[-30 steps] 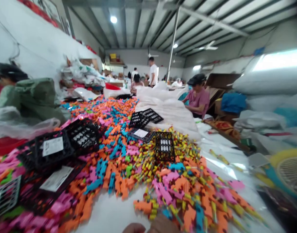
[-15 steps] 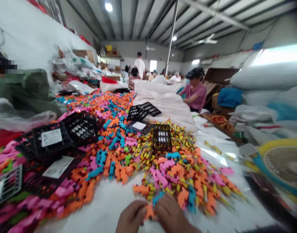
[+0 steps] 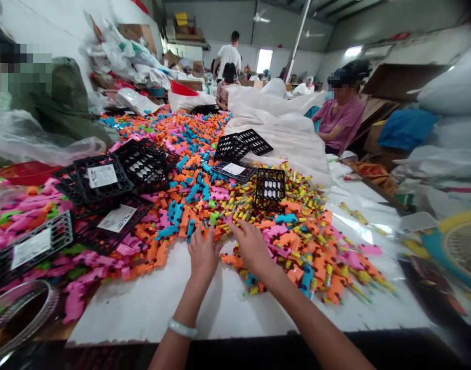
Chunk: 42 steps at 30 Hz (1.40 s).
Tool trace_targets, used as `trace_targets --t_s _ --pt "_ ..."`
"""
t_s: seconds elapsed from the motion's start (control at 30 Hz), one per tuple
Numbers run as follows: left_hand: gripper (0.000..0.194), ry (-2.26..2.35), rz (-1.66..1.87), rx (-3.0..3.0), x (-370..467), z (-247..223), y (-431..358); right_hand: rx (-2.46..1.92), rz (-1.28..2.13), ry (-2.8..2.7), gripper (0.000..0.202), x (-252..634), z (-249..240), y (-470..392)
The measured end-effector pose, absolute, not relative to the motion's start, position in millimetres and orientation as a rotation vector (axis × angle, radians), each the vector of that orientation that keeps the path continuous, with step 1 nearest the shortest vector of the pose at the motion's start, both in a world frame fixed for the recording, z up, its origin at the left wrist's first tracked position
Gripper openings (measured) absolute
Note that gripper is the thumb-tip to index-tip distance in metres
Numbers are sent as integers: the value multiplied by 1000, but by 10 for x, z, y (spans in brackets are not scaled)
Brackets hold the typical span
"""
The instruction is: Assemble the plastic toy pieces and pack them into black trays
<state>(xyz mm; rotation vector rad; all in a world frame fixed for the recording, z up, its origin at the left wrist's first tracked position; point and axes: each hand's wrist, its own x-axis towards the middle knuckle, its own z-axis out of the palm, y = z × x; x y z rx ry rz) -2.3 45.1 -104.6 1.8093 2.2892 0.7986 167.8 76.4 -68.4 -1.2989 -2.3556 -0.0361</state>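
My left hand (image 3: 203, 253) reaches to the near edge of a heap of plastic toy pieces, its fingers spread beside a blue piece (image 3: 190, 230) and holding nothing visible. Just to its right, my right hand (image 3: 253, 247) stretches its fingers toward the small yellow-and-red tubes (image 3: 239, 203); its fingertips are at the pile and look apart. Orange pieces (image 3: 156, 255) with dark wheel-like dots lie to the left, and an orange piece (image 3: 232, 260) rests between my hands. A black lattice tray (image 3: 269, 186) lies on the tubes.
Several black trays with white labels (image 3: 102, 176) lie on the heap at left. A clear round container (image 3: 21, 313) stands at the near left, a yellow-and-blue fan (image 3: 447, 241) at right. White sheeting (image 3: 277, 123) covers the back. A person in pink (image 3: 341, 121) sits at right.
Both hands have moved forward from the near edge to the heap. The orange piece they held between them is no longer visible in them. The view has tilted down.
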Motion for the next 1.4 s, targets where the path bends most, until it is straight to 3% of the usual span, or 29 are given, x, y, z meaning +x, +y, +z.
trace_targets --t_s 0.2,0.47,0.57,0.77,1.0,1.2,1.3,1.4 --pt "40 2380 692 1881 -98 -1163 278 -1477 36 -2503 37 1086 -895 906" --pt "40 2427 746 1875 -322 -1287 -282 -957 346 -2588 52 1356 -1055 824" --pt "40 2446 862 1855 -332 -1338 -397 -941 447 -2514 47 1407 -1116 861" --pt "39 2472 971 1773 -275 -1371 -465 -1105 350 -2577 22 1130 -930 804" --pt "39 2483 822 1704 -383 -1288 -594 -1078 239 -2714 27 991 -898 704" --pt "42 2316 1052 1377 -487 -1217 -624 -844 268 -2637 17 1018 -1011 712" --pt "49 2141 1256 1109 -442 -1114 -641 -836 531 -2449 17 1025 -919 629" --pt "54 1826 1424 827 -322 -961 -655 -925 1046 -2154 17 1093 -809 437"
